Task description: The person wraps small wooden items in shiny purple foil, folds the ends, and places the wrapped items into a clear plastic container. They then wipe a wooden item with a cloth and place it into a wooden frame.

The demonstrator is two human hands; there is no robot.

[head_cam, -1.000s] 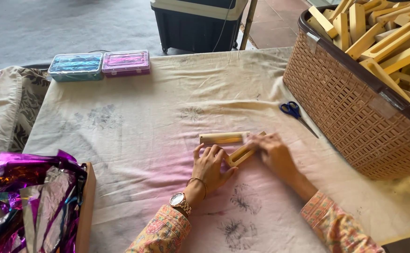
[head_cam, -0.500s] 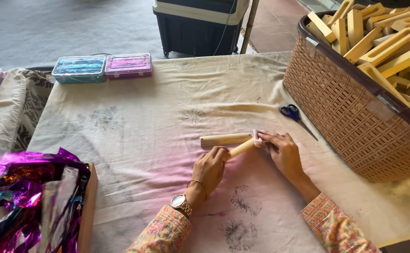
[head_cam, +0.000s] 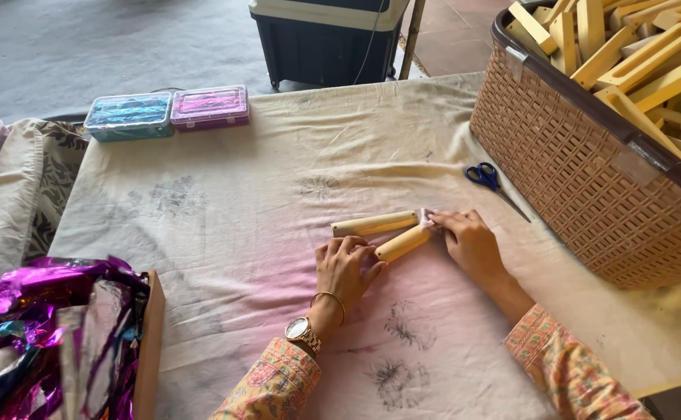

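Note:
Two short wooden sticks lie on the cloth-covered table (head_cam: pixel 239 233). My left hand (head_cam: pixel 346 268) grips the near end of the closer wooden stick (head_cam: pixel 402 243), which lies slanted. My right hand (head_cam: pixel 471 245) pinches that stick's far end, where a small pale scrap shows at my fingertips. The second wooden stick (head_cam: pixel 374 224) lies just beyond, apart from my left hand and almost touching my right fingertips. A watch and a bangle sit on my left wrist.
A brown woven basket (head_cam: pixel 589 187) full of wooden pieces stands at the right. Blue-handled scissors (head_cam: pixel 490 180) lie beside it. A blue box (head_cam: pixel 129 115) and a pink box (head_cam: pixel 210 106) sit at the far edge. Shiny purple foil (head_cam: pixel 37 342) fills a tray at the near left.
The held stick has swung from a steeper tilt to lie nearly parallel with the other stick. Both hands have shifted slightly apart along it.

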